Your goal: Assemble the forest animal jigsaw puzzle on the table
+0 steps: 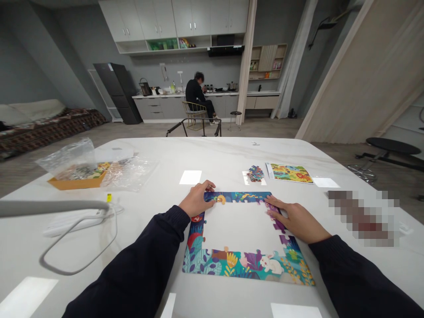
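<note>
I have my left hand [197, 198] on the far-left corner of the puzzle border [233, 263], thumb and forefinger apart; my right hand's [293, 217] fingers lie extended, slightly spread, on its far-right corner, flat on the table [225, 154].

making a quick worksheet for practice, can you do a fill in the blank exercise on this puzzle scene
1. The right hand touches the puzzle border near its far ____ corner.
2. The white animal pictured on the border's near side is a ____.
3. As viewed, the pile of loose pieces lies to the ____ of the picture card.
4. The tabletop framed by the border is ____ in colour.

Missing words: right; rabbit; left; white.
</note>
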`<state>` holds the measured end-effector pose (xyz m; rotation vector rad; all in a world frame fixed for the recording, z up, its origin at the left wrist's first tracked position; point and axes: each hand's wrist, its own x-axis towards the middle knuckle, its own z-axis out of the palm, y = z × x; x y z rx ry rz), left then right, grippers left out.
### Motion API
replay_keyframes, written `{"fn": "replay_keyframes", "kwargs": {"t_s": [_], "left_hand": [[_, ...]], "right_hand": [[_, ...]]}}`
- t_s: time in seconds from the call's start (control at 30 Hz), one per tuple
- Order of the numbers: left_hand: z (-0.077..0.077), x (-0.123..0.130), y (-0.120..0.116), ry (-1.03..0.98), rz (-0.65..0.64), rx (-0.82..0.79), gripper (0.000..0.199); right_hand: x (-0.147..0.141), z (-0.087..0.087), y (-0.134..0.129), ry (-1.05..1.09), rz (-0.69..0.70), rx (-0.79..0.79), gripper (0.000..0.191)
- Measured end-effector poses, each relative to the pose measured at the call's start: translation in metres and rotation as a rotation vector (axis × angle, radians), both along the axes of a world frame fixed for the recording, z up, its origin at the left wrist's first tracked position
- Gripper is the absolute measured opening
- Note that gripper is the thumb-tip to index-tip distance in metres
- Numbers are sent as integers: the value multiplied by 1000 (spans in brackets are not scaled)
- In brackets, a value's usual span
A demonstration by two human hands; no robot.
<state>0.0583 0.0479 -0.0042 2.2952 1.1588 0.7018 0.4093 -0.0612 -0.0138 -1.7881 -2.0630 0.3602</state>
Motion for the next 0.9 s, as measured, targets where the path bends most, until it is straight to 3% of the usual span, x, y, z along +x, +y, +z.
{"fn": "replay_keyframes", "kwargs": {"t_s": [0.2, 0.43, 0.67, 0.9], "left_hand": [[3, -2, 0, 108, -10, 47, 26], [1, -4, 0, 157, -52, 110, 29], [-6, -6, 3, 162, -222, 220, 18], [-3, -6, 0, 196, -220, 216, 18]], "right_hand": [[-1, 2, 0, -40, -3, 0, 45], [-2, 4, -1, -56, 1, -8, 46], [-1, 2, 0, -33, 6, 11, 45], [-1, 3, 0, 2, -14, 26, 45]]}}
